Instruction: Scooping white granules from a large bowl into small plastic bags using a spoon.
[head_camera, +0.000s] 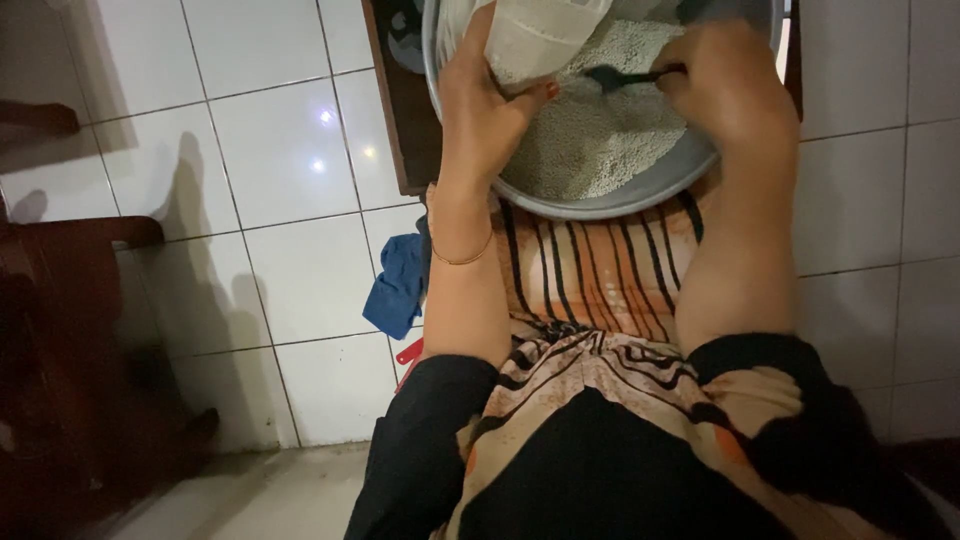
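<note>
A wide metal basin (640, 195) full of small pale grains (600, 150) rests against my lap at the top of the head view. My left hand (490, 100) grips a translucent white plastic bag (540, 35) held over the grains. My right hand (720, 85) is closed around a dark scoop handle (625, 76) whose end lies in the grains. A thin bangle circles my left wrist.
White floor tiles (280, 160) spread to the left and right. A blue cloth (400, 285) lies on the floor by my left forearm, with a small red item (410, 353) below it. Dark wooden furniture (70, 330) stands at the left edge.
</note>
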